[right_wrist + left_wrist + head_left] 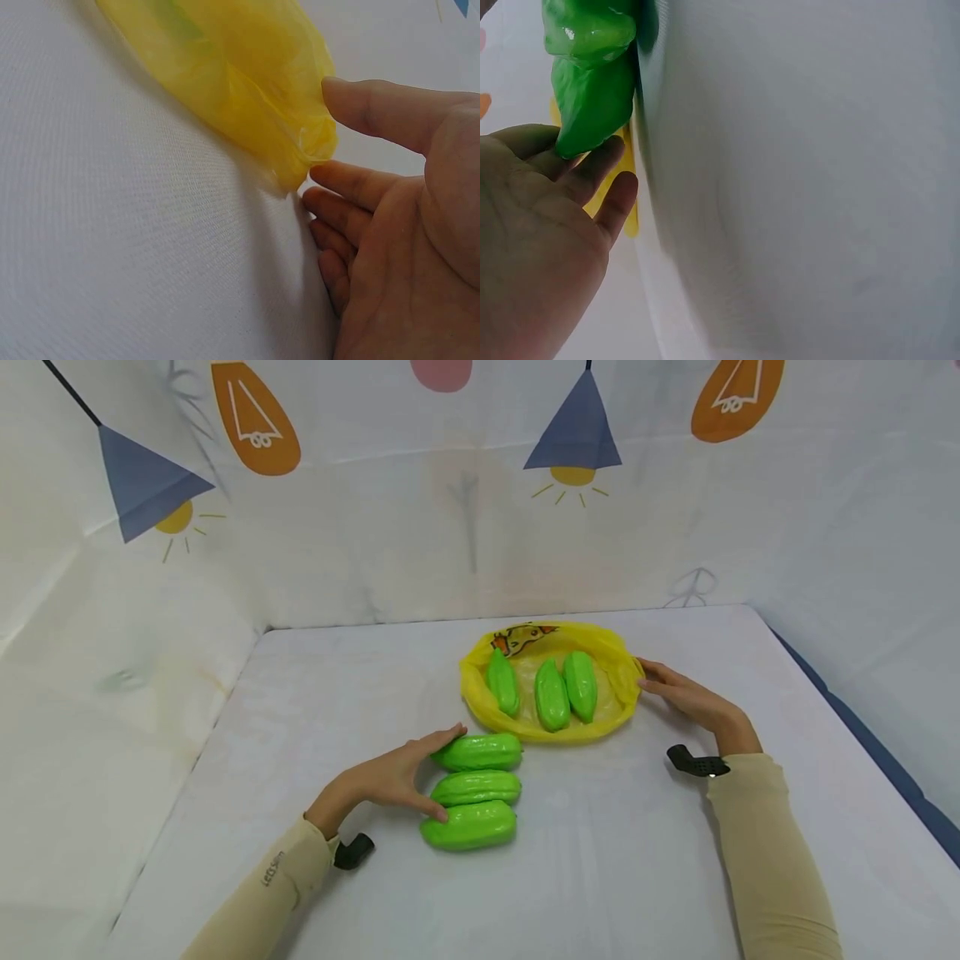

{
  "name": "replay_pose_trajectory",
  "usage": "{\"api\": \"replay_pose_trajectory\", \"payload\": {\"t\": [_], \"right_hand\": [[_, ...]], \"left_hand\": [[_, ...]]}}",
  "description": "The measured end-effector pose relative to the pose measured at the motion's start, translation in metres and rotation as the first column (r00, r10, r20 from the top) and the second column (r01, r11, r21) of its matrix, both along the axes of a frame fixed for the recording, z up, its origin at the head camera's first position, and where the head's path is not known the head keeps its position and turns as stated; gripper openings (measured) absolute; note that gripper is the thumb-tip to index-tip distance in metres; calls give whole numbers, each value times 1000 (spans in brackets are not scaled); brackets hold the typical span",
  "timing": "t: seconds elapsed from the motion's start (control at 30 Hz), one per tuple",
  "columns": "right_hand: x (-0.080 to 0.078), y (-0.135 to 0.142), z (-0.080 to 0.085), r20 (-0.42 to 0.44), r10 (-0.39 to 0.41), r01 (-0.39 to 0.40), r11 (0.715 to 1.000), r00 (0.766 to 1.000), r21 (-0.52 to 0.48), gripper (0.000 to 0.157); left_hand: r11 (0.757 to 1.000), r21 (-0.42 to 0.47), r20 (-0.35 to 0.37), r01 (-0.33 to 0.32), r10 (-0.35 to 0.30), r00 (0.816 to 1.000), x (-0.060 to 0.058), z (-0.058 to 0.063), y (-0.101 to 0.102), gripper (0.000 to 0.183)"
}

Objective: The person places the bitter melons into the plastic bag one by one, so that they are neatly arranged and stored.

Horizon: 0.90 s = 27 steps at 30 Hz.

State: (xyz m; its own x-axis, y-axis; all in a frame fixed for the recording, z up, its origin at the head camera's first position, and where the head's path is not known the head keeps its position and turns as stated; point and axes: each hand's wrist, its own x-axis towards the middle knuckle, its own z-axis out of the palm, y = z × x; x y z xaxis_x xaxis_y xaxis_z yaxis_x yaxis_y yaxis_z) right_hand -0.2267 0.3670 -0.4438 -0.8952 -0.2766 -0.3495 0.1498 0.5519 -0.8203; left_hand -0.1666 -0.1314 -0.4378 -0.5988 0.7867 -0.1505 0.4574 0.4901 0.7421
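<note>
Three glossy green ridged fruits, resembling star fruits, lie in a stacked row on the white table. My left hand spans their left ends, the thumb at the nearest fruit and the fingers at the farthest fruit. The middle fruit lies between them. In the left wrist view, the fingers reach fairly straight past a fruit's tip. Behind the row stands an open yellow plastic bag with three similar fruits inside. My right hand pinches the bag's right rim lightly between thumb and fingers.
White cloth covers the table. A white sheet with printed lamps and bulbs hangs behind and at the sides. A dark blue strip runs along the right table edge. Black wrist devices sit at both cuffs.
</note>
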Motion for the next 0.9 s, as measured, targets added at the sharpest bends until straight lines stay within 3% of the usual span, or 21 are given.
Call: {"api": "replay_pose_trajectory", "payload": {"t": [0.3,0.53,0.67,0.9], "right_hand": [[1,1,0,-10,10,-10,1000,1000,-12,81],[1,-1,1,4,1,-1,1000,1000,-4,83],[1,-2,1,5,0,0,1000,1000,-3,83],[1,-2,1,8,-2,2,1000,1000,5,84]], "left_hand": [[1000,-10,8,-19,19,1000,-1,4,-2,92],[996,86,-36,11,-8,999,-7,-3,-6,61],[993,117,-78,12,-3,997,-10,-5,-7,55],[988,153,-46,-19,26,999,-12,-6,-8,52]]}}
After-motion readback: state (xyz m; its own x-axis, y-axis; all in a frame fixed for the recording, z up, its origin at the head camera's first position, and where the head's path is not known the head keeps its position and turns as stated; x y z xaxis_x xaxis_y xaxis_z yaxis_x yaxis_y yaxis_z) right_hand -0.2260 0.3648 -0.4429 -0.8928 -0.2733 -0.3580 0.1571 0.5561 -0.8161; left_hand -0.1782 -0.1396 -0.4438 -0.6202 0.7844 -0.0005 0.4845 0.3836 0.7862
